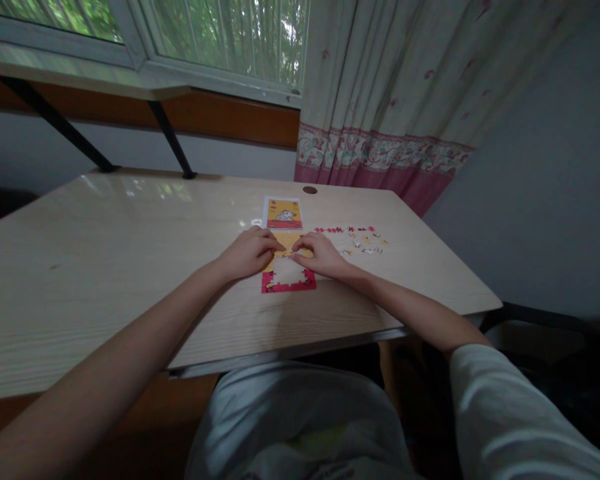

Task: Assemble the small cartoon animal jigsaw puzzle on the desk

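Head view: 1 desk (105, 267), flat, rectangular, glossy pale wood-grain laminate. 1 curtain (380, 100), cream cloth, pink floral hem, behind the far right corner. 1 puzzle (289, 280), rectangular, red border, yellow top, bare middle, lies mid-desk. 1 card (283, 213), similar print, just beyond it. 2 hands: left hand (247, 252) and right hand (320, 255), both curled, fingertips down on the puzzle's yellow top, nearly meeting; can't tell if either pinches a piece. Loose pieces (360, 241) scattered right of the puzzle, too small to count. 1 round hole (309, 190) near the far edge.
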`<state>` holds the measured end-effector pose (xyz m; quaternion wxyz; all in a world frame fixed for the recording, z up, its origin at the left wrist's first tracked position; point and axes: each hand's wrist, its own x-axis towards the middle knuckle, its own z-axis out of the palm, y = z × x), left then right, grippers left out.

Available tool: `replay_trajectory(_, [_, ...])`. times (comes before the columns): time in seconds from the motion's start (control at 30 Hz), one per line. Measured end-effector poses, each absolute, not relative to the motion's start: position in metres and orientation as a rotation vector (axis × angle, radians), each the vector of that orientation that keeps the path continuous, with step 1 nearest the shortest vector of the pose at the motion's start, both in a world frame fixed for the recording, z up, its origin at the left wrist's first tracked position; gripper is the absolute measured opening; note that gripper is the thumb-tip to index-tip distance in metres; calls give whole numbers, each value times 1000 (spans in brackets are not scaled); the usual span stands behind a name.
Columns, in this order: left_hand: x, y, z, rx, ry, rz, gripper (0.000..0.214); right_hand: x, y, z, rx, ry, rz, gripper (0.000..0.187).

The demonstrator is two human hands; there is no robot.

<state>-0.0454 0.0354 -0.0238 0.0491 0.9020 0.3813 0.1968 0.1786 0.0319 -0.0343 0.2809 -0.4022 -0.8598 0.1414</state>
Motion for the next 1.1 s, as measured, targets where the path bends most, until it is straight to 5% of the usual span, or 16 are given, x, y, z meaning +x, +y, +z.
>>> replay_trajectory(1.1, [-52, 34, -26, 2806, 1042, 433, 40, 315, 81, 10, -1768, -2261, 169, 18])
